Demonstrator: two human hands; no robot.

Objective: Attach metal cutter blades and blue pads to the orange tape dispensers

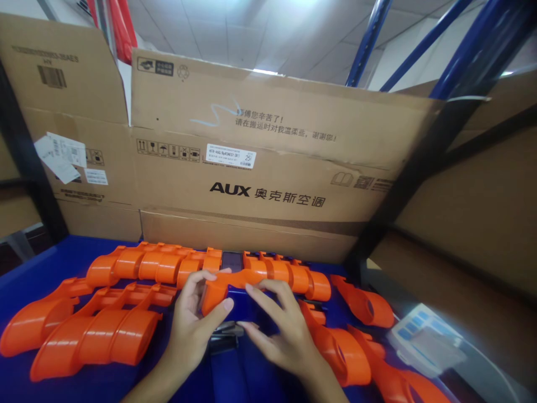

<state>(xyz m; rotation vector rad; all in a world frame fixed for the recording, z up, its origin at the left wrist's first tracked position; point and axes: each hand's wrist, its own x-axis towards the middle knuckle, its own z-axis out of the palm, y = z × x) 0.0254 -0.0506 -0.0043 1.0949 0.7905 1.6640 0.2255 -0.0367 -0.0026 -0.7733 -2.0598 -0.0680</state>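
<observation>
Along the left, a band of blue tabletop (42, 264) ran to its far edge; a narrower strip showed between my left wrist and the lower-left orange row (115, 333), while the lower-right orange pieces (348, 352) lay just beside my right wrist and left me less room. The orange part (215, 296) was raised at the lower centre of the frame: my left hand (191, 316) grasped its left end, thumb in front, and my right hand (285, 322) had bent fingers at its right side, though I couldn't tell whether they gripped or only touched. Below them sat a dark, shiny item (226, 331) too blurred to name. Farther back, the upper-left orange row (157, 264) and the upper-right orange row (289, 274) flanked a grey rectangular device (232, 261); a pale device (428, 341) lay lower right. A cardboard wall (268, 226) printed AUX stood behind, with a black post (388, 196) at right and ceiling panels (260, 33) above. The pieces' rounded ends were hollow, one opening visible at right.
</observation>
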